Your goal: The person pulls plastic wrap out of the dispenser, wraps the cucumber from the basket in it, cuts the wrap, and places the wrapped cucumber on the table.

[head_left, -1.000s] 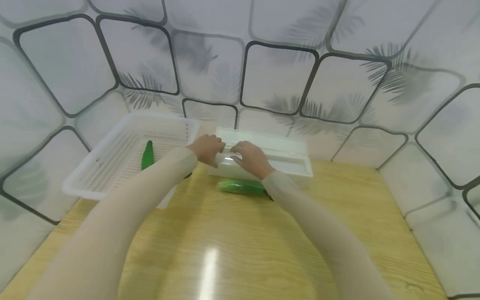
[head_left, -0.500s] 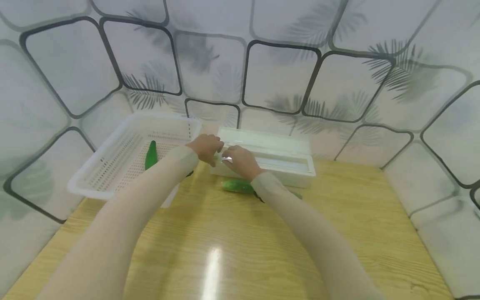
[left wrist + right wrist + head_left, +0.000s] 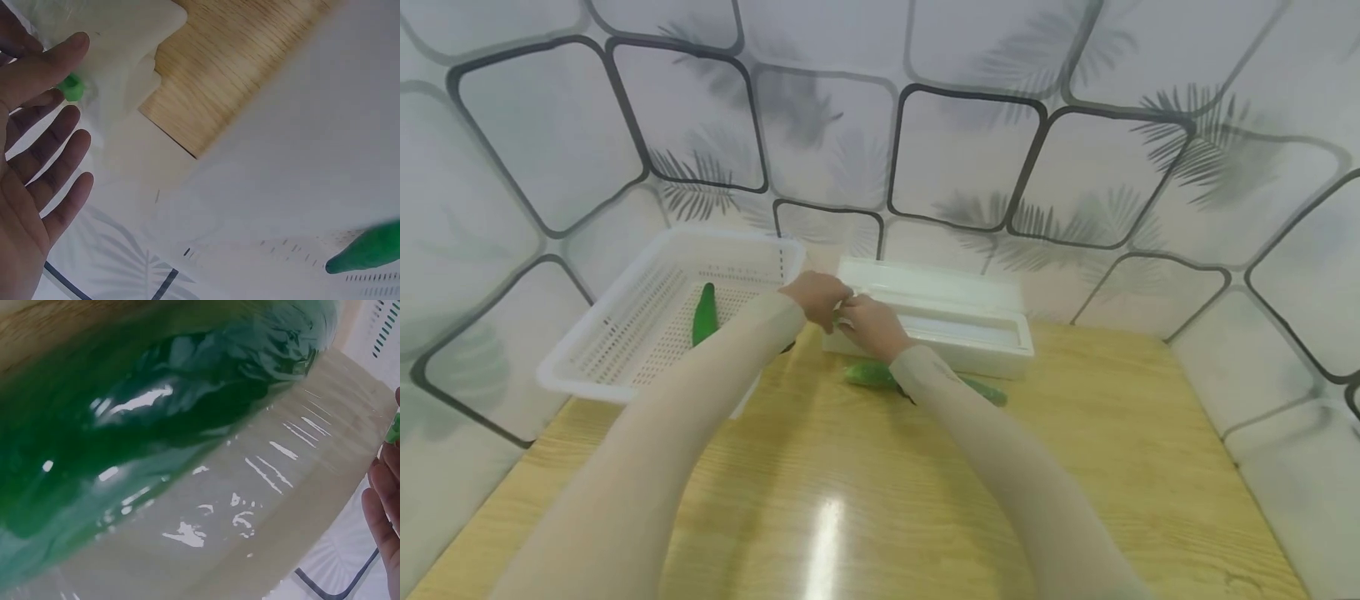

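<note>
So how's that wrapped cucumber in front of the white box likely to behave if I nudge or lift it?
The cucumber will probably roll when nudged, given its long, rounded shape. Its glossy, crinkled plastic wrap could make it slippery to lift.

Kitchen-like corner around me; whether home or elsewhere, can't tell. Wood-grain counter [image 3: 1097, 467] before me, leaf-patterned walls [image 3: 827, 137] behind it. Kitchen goods I see: white perforated basket [image 3: 580, 385] with green vegetable [image 3: 704, 313] inside, film-wrapped vegetable [image 3: 156, 431], long white box [image 3: 988, 358].
</note>
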`<state>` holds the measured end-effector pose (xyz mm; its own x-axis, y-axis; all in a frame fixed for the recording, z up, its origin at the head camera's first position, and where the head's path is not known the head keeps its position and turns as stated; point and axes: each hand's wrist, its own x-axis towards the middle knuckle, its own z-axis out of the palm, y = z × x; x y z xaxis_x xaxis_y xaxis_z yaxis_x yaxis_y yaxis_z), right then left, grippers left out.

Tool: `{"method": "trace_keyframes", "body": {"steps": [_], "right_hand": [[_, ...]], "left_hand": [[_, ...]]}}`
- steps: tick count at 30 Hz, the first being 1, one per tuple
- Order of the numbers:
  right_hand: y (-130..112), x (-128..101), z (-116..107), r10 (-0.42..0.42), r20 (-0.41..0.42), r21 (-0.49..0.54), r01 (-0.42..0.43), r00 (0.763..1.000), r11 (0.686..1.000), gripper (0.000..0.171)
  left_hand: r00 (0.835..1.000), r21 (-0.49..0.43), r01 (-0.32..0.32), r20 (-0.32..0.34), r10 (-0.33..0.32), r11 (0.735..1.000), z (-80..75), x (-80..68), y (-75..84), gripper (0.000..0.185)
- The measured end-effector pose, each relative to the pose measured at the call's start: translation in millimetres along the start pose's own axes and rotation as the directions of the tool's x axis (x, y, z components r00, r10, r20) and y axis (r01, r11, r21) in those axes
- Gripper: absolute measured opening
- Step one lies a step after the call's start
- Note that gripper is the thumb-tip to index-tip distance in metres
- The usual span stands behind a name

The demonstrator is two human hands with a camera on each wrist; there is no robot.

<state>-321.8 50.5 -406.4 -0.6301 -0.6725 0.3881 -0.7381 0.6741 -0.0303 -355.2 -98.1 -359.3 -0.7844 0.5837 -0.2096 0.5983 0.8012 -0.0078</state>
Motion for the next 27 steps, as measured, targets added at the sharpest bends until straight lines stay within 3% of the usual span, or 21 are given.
{"method": "trace_keyframes", "body": {"steps": [6,18,22,27], "right_hand": [[0,1,2,-0.01,0.02,-0.011,0.01,1.0,1.0,0.015],[4,-1,12,0.043,-0.023,0.102,-0.04,0.999,0.994,0.016],[5,-2,9,0.073,-0.011,0.138,-0.071,0.997,0.988,0.018],[4,-2,8,0.048,-0.036,0.125,-0.043,0.998,0.991,0.017]], "left_hand": [[1.0,-0.021,0.005,-0.002,-0.005,1.0,2.4,4.0,1.9,0.046],[0.999,0.027,0.026,-0.034,-0.025,0.999,13.0,9.3,2.4,0.04],[0.999,0.026,0.042,-0.024,-0.041,0.999,13.6,10.3,4.5,0.039],[0.998,-0.011,0.055,-0.006,-0.055,0.998,14.1,9.5,3.1,0.038]]}}
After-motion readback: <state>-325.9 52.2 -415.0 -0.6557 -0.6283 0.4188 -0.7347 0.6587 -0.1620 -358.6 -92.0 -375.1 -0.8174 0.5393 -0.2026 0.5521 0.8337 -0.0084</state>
